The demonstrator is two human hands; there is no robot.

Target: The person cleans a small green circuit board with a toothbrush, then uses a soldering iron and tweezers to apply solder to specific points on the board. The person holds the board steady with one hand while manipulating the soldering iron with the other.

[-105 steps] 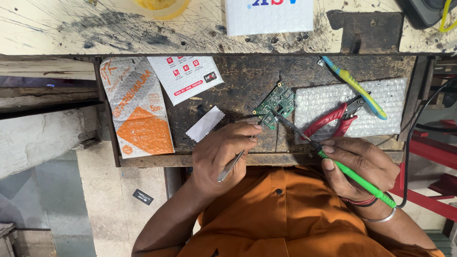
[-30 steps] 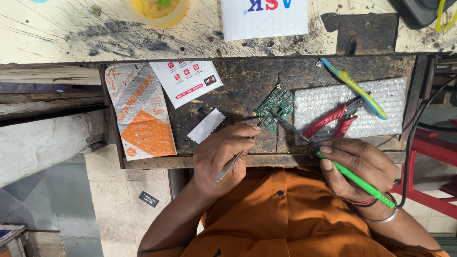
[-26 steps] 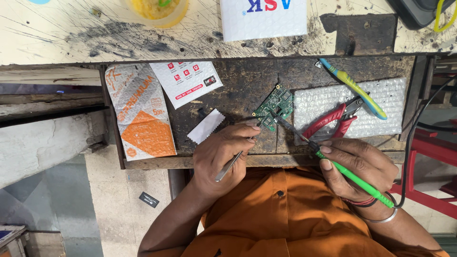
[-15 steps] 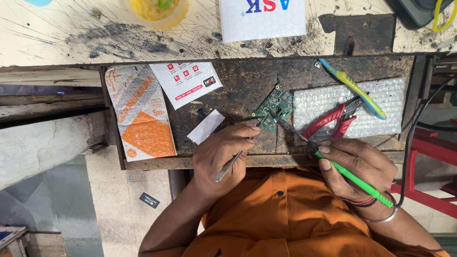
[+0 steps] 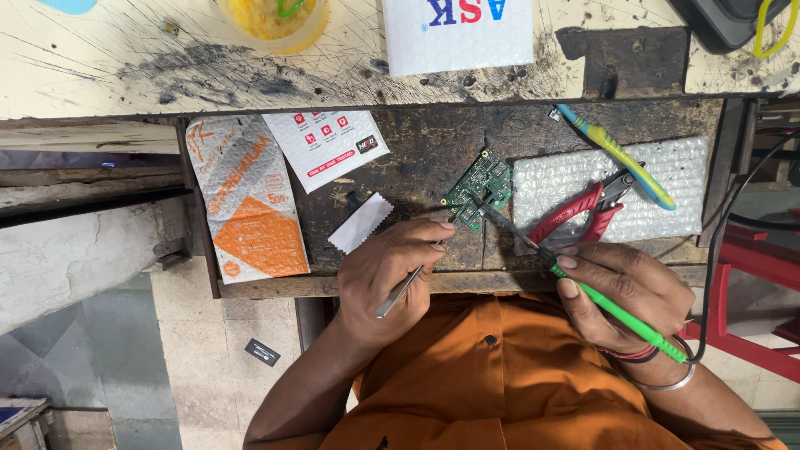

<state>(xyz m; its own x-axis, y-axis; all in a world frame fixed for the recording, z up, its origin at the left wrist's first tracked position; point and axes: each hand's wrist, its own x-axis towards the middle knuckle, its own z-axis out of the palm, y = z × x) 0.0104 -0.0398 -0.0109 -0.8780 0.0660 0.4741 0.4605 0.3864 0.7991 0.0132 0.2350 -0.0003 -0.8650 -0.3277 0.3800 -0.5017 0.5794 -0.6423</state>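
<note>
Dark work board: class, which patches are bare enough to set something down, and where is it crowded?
Bare: the dark wood above the circuit board, between the white card and the toothbrush. Crowded: around the left hand, right hand, pliers and bubble wrap.

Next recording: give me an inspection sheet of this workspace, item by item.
Surface: dark, worn wooden tray below a scratched pale bench.
Job's things: small green circuit board on the tray; green-handled soldering iron with its tip at the board; metal tweezers.
Clutter: red-handled pliers and a toothbrush on bubble wrap; orange and white packet; white printed card; small white sachet; yellow tub.
Grippers: left hand holds the tweezers at the board; right hand holds the iron.
Cables: black cable runs from the iron's rear.
Surroundings: red frame at right; concrete floor.
</note>
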